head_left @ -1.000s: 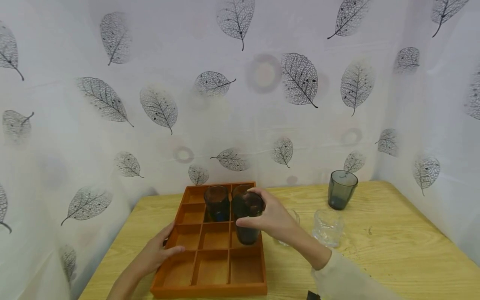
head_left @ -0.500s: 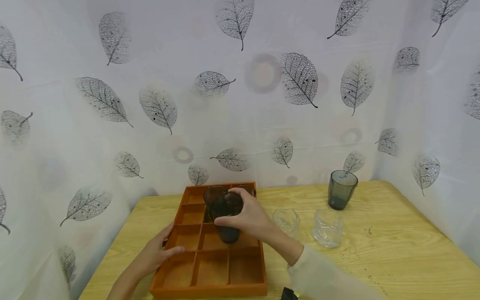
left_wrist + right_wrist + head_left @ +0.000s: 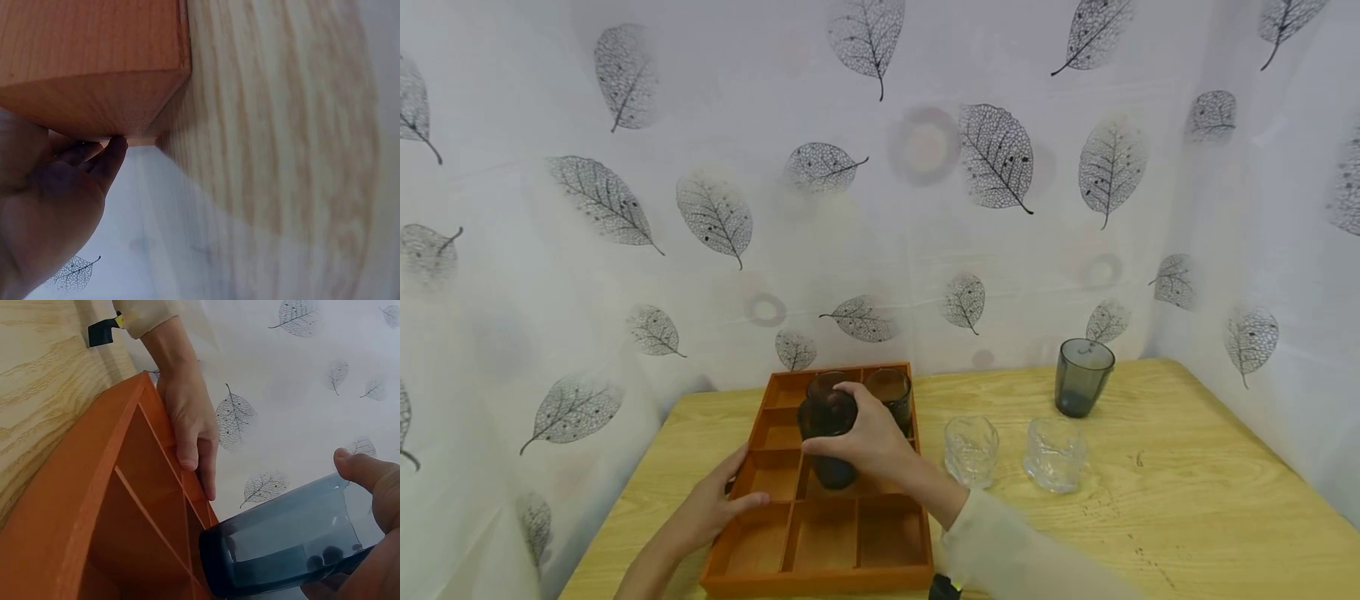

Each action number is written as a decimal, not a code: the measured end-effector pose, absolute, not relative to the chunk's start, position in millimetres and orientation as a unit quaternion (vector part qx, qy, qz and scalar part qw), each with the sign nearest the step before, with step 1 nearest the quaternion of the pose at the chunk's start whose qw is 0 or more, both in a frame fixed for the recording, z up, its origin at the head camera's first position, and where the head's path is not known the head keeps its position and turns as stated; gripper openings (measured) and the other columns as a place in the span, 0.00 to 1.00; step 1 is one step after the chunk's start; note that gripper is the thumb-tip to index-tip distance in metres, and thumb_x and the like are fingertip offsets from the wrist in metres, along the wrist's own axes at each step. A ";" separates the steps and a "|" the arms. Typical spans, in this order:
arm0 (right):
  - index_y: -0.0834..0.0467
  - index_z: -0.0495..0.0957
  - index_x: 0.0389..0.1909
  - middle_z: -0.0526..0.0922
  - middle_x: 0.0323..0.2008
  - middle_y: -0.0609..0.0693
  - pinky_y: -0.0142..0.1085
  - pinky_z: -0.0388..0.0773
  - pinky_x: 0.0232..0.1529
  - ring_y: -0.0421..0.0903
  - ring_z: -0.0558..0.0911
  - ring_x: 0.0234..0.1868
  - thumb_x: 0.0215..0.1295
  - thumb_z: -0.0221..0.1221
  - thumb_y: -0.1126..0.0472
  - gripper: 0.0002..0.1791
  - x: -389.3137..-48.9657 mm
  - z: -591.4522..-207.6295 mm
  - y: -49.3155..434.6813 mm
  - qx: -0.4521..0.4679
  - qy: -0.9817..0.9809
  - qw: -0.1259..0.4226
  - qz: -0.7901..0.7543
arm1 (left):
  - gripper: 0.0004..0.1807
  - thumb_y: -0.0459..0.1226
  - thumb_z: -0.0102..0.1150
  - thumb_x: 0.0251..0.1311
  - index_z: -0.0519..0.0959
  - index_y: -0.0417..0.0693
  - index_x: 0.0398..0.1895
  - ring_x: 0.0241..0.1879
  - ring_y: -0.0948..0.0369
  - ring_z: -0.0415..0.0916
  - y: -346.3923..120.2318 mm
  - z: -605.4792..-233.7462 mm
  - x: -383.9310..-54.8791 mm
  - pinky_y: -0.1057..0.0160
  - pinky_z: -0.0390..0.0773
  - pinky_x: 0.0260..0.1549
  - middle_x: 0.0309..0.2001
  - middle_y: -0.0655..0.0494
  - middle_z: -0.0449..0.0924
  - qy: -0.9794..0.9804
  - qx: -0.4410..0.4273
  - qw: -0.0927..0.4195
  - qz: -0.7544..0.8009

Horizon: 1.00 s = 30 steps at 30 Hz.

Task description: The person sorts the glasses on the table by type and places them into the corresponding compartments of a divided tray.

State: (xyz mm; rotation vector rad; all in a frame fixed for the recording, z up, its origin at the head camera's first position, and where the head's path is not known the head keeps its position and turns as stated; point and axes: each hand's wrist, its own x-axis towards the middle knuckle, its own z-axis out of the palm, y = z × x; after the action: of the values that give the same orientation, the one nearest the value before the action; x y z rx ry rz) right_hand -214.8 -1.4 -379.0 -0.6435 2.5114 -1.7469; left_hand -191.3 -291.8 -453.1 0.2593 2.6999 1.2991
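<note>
My right hand [image 3: 876, 437] grips a dark smoky drinking glass [image 3: 829, 421] by its sides, thumb opposite the fingers. The glass is above the middle compartments of an orange wooden divided box [image 3: 820, 581]. Seen from the right wrist, this glass [image 3: 287, 534] is bluish and see-through, its base close to the dividers. My left hand [image 3: 703, 508] holds the box's left side, thumb over the rim; its fingers [image 3: 112, 162] lie against the outer wall. Two more dark glasses stand in the rear compartments: one [image 3: 891, 390] at right, another [image 3: 826, 381] partly hidden behind the held glass.
On the wooden table [image 3: 1187, 492], right of the box, stand two clear glasses, one nearer [image 3: 972, 450] and one farther right [image 3: 1056, 454]. A smoky glass [image 3: 1082, 379] is at the back right. A leaf-patterned curtain [image 3: 880, 233] encloses the table.
My right hand has carried the dark glass leftward over the box, from the right column to the middle one. The left hand has stayed on the box's side.
</note>
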 end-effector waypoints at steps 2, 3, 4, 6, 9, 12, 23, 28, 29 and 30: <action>0.61 0.67 0.72 0.79 0.61 0.54 0.50 0.80 0.58 0.53 0.80 0.59 0.55 0.78 0.46 0.48 -215.7 -383.2 -4.7 -0.208 0.804 0.005 -0.557 | 0.53 0.44 0.69 0.67 0.46 0.36 0.83 0.70 0.38 0.65 -291.5 -453.0 -191.3 0.42 0.74 0.62 0.78 0.32 0.55 0.895 0.088 0.067 0.432; 0.61 0.68 0.71 0.79 0.61 0.54 0.50 0.79 0.59 0.53 0.80 0.59 0.54 0.78 0.46 0.48 -216.0 -385.2 -6.2 -0.208 0.805 0.004 -0.556 | 0.52 0.44 0.69 0.67 0.46 0.37 0.83 0.70 0.38 0.65 -291.5 -452.9 -191.2 0.42 0.75 0.62 0.78 0.32 0.55 0.893 0.088 0.068 0.435; 0.60 0.68 0.71 0.79 0.61 0.54 0.50 0.79 0.59 0.53 0.80 0.59 0.54 0.78 0.46 0.48 -216.3 -386.9 -7.6 -0.207 0.805 0.004 -0.555 | 0.52 0.44 0.69 0.67 0.46 0.37 0.83 0.70 0.38 0.66 -291.4 -452.8 -191.0 0.42 0.75 0.62 0.78 0.32 0.55 0.893 0.087 0.068 0.436; 0.61 0.68 0.71 0.79 0.62 0.54 0.51 0.79 0.59 0.54 0.79 0.60 0.54 0.78 0.46 0.48 -216.5 -390.1 -9.8 -0.204 0.808 0.004 -0.552 | 0.52 0.44 0.69 0.67 0.46 0.38 0.83 0.69 0.38 0.66 -291.5 -452.6 -190.8 0.42 0.75 0.62 0.78 0.32 0.55 0.892 0.087 0.068 0.438; 0.61 0.67 0.71 0.79 0.62 0.55 0.53 0.79 0.59 0.55 0.79 0.61 0.54 0.78 0.45 0.49 -215.9 -393.9 -11.3 -0.199 0.814 0.002 -0.545 | 0.52 0.45 0.68 0.67 0.46 0.38 0.83 0.71 0.37 0.64 -291.8 -452.9 -190.6 0.40 0.73 0.63 0.78 0.33 0.54 0.896 0.085 0.068 0.431; 0.62 0.67 0.70 0.79 0.62 0.57 0.53 0.79 0.58 0.57 0.79 0.61 0.53 0.79 0.45 0.49 -215.2 -397.1 -12.2 -0.197 0.818 -0.001 -0.540 | 0.53 0.45 0.69 0.67 0.46 0.37 0.83 0.71 0.37 0.63 -291.8 -453.4 -191.0 0.39 0.72 0.64 0.79 0.32 0.53 0.898 0.085 0.068 0.426; 0.65 0.65 0.72 0.78 0.64 0.60 0.54 0.79 0.59 0.59 0.78 0.62 0.54 0.78 0.45 0.52 -214.9 -405.9 -14.5 -0.200 0.824 0.006 -0.530 | 0.53 0.45 0.68 0.67 0.46 0.36 0.83 0.71 0.37 0.63 -291.4 -452.7 -191.7 0.40 0.73 0.63 0.79 0.32 0.53 0.895 0.083 0.071 0.433; 0.65 0.65 0.72 0.78 0.63 0.60 0.54 0.79 0.59 0.59 0.78 0.63 0.53 0.79 0.45 0.52 -214.2 -410.9 -15.7 -0.196 0.824 0.007 -0.532 | 0.53 0.44 0.69 0.67 0.46 0.37 0.83 0.68 0.38 0.67 -291.0 -453.7 -191.4 0.44 0.77 0.60 0.77 0.32 0.55 0.892 0.088 0.067 0.438; 0.65 0.65 0.72 0.78 0.63 0.60 0.54 0.79 0.59 0.59 0.78 0.63 0.53 0.79 0.45 0.52 -213.9 -412.1 -15.9 -0.194 0.825 0.008 -0.530 | 0.53 0.44 0.69 0.67 0.46 0.37 0.83 0.68 0.39 0.68 -290.9 -453.9 -191.4 0.44 0.77 0.59 0.77 0.32 0.56 0.893 0.088 0.066 0.437; 0.65 0.65 0.72 0.78 0.63 0.60 0.53 0.79 0.59 0.59 0.78 0.62 0.52 0.79 0.45 0.52 -213.8 -413.4 -16.3 -0.193 0.827 0.010 -0.528 | 0.53 0.44 0.70 0.66 0.46 0.37 0.83 0.68 0.39 0.68 -290.8 -454.0 -191.2 0.45 0.77 0.59 0.77 0.31 0.56 0.894 0.087 0.064 0.435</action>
State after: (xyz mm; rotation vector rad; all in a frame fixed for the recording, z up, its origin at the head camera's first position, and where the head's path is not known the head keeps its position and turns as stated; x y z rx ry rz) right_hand -213.8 -16.3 -413.4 -0.6034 2.5812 -1.6498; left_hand -191.2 -290.8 -454.0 0.2617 2.6994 1.3131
